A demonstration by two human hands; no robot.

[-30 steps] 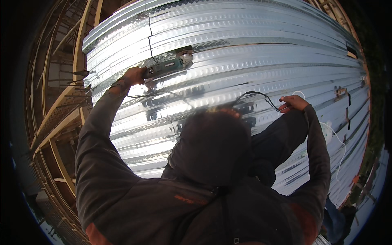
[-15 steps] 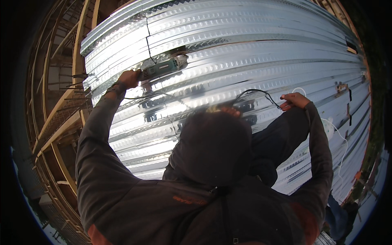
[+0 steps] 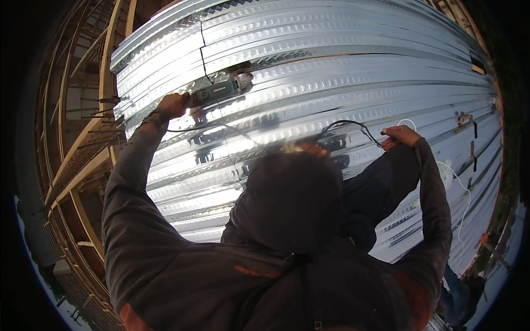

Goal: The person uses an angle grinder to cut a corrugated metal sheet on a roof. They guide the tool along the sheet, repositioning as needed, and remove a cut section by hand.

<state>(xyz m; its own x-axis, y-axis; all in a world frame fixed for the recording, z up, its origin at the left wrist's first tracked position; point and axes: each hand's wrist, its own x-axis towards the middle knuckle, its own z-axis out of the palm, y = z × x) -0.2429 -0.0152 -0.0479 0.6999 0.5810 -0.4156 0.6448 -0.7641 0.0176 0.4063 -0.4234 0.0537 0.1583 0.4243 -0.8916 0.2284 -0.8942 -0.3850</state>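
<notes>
At the left, my left hand grips the rear end of a green-grey angle grinder. The tool lies across ribbed metal sheets, its disc end pointing right. From near that hand a dark power cord runs right over the sheets. On the right, my right hand has its fingers closed around a looped black cable, close to my bent right leg. A dark rounded shape fills the middle and hides what lies beneath. Just beyond its upper edge, a tan-orange blur cannot be made out.
Wooden framing with gaps and rods borders the sheets at the left. A thin white cord trails over the right side. Near the right rim lies a small wooden piece. Another person's blue-clad leg shows at the lower right.
The view has shifted very slightly. Both hands keep their hold, and the grinder stays in nearly the same place on the sheets.
</notes>
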